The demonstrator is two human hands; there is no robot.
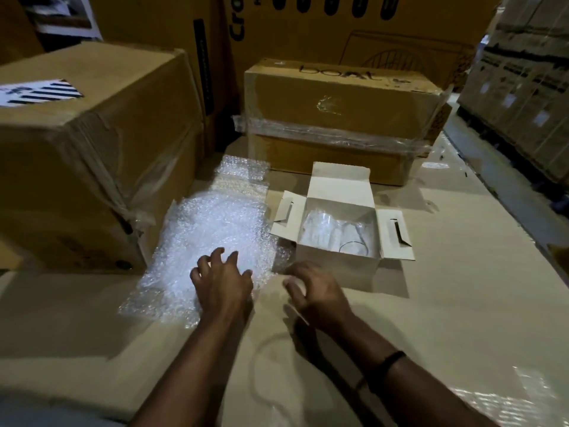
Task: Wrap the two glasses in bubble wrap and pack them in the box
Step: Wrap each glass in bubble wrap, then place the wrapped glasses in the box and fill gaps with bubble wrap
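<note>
A small white cardboard box stands open on the cardboard work surface, its flaps spread out. Inside it lie clear glasses; one looks covered in bubble wrap, another shows a bare round rim. To the box's left a sheet of bubble wrap lies spread out. My left hand hovers over the near edge of the sheet with fingers spread and slightly curled. My right hand is just in front of the box, fingers loosely curled, holding nothing. The image is blurred.
A large brown carton stands close on the left. Two stacked cartons bound in plastic film sit behind the white box. Taller cartons fill the background. More stacked goods line the right side.
</note>
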